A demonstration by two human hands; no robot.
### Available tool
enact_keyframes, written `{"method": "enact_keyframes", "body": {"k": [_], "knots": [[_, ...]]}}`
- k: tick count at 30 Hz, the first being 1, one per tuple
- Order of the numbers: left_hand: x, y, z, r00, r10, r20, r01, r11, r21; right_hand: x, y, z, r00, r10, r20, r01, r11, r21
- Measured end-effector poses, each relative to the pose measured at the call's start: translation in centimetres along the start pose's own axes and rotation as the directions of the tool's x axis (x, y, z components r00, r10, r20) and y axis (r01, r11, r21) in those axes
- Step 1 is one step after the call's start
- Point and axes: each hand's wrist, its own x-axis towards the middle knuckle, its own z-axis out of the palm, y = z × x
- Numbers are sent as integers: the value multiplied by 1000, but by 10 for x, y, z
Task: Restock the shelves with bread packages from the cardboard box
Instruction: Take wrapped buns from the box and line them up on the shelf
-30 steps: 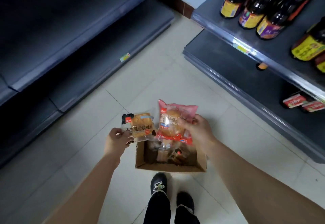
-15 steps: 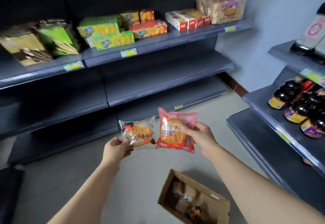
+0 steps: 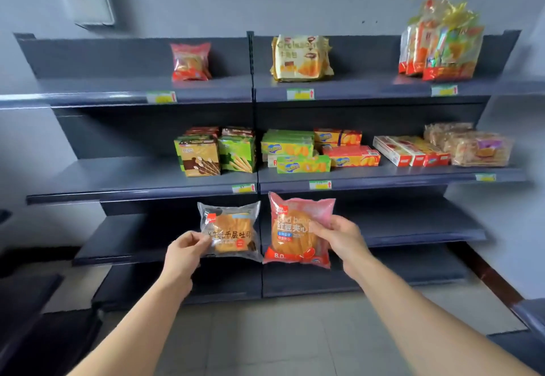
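My left hand (image 3: 185, 250) grips the lower left corner of a clear toast bread package (image 3: 230, 232) with an orange loaf inside. My right hand (image 3: 339, 238) holds a pink and red bean bread package (image 3: 295, 231) by its right edge. Both packages are held upright, side by side, in front of the bare third shelf (image 3: 413, 228) of the dark grey shelving unit. A similar red bread package (image 3: 191, 62) stands on the top shelf (image 3: 118, 89). The cardboard box is out of view.
The second shelf (image 3: 118, 181) carries green snack boxes (image 3: 215, 153), yellow and red biscuit boxes (image 3: 321, 151) and wrapped cakes (image 3: 472, 147). On the top shelf are a croissant bag (image 3: 300, 58) and rice cracker bags (image 3: 442, 45). The lower shelves are bare. Another rack's edge (image 3: 530, 310) juts in at right.
My view has swung up from the floor and box to face the shelves squarely. Both hands have risen with their packages, and the cardboard box has dropped out of view.
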Motion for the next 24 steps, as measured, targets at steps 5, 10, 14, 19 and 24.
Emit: {"method": "enact_keyframes", "body": {"k": [5,10,14,19,24], "knots": [[49,53,-59,994,85,-63,-90,993,-75,29,-59,76,994,-99,34,99,995,3],[91,107,-99,977,155,-144,-174,976,-132,60,-113,145,978,-204,51,202,979,31],[135,143,-121,954,215,-211,-252,953,-167,90,-156,195,952,-305,40,302,951,67],[196,189,-137,913,283,-295,-338,928,-158,142,-203,241,924,-377,60,370,924,98],[263,236,-148,873,339,-349,-411,899,-153,202,-250,279,897,-433,88,422,899,114]]}}
